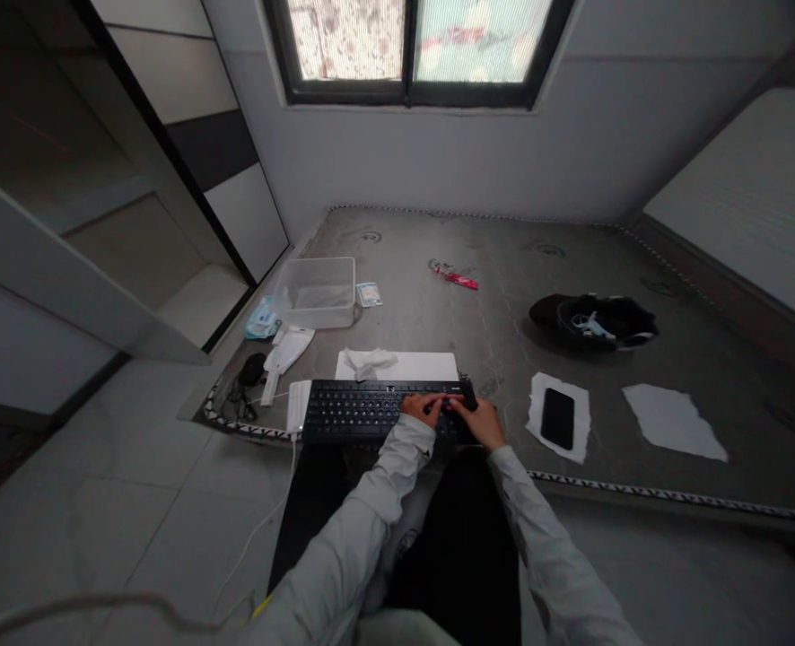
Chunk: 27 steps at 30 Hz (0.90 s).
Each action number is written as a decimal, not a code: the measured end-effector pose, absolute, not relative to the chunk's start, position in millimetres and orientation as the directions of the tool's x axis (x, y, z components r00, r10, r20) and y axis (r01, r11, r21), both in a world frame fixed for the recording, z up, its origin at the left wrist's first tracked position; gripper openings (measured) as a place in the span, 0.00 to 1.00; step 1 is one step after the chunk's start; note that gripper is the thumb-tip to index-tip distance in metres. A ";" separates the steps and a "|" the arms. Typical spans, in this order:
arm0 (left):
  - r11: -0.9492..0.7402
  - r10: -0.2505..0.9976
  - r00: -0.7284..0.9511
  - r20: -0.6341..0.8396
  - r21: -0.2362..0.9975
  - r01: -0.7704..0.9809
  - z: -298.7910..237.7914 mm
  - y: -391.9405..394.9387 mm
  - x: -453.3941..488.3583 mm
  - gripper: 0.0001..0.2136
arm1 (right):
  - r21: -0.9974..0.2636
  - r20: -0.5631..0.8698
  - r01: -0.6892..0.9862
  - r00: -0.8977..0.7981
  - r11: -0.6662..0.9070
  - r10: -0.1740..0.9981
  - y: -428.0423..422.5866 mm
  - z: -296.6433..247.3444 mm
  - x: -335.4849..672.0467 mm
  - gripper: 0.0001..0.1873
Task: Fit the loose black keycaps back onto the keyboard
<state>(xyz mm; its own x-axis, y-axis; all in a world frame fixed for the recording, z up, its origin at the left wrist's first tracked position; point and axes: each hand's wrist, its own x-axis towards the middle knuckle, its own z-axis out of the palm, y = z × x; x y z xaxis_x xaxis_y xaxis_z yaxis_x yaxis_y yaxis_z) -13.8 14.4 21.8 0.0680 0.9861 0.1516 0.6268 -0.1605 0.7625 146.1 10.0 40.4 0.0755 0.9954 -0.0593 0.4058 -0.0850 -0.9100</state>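
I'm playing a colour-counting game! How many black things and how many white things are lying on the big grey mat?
Black: 4 – keyboard, phone, mouse, bag
White: 4 – paper under the phone, torn paper, sheet behind the keyboard, crumpled cloth
Total: 8

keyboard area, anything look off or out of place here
The keyboard sits on a bare mattress, not a desk, overhanging its front edge. Both hands, left hand and right hand, crowd its right end. A phone lies on torn paper; a crumpled tissue lies behind.
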 end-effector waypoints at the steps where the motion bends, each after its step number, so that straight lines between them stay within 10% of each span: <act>1: -0.167 0.985 0.078 0.152 0.761 0.627 22.5 14.1 -14.5 0.10 | -0.909 -0.058 0.409 0.077 -0.084 0.995 10.4 40.7 146.0 0.16; 27: -0.288 0.957 0.200 0.209 0.767 0.573 23.2 15.9 -17.5 0.11 | -0.560 -0.189 0.784 0.196 -0.270 0.962 78.2 -40.2 275.3 0.06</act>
<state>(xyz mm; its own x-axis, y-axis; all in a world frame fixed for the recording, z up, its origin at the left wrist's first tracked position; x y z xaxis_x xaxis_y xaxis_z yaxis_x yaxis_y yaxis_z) -17.5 15.9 23.2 0.2005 0.9570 0.2095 0.5730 -0.2880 0.7673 275.3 78.2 -40.2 0.1960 0.9622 -0.1892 0.7837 -0.2697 -0.5596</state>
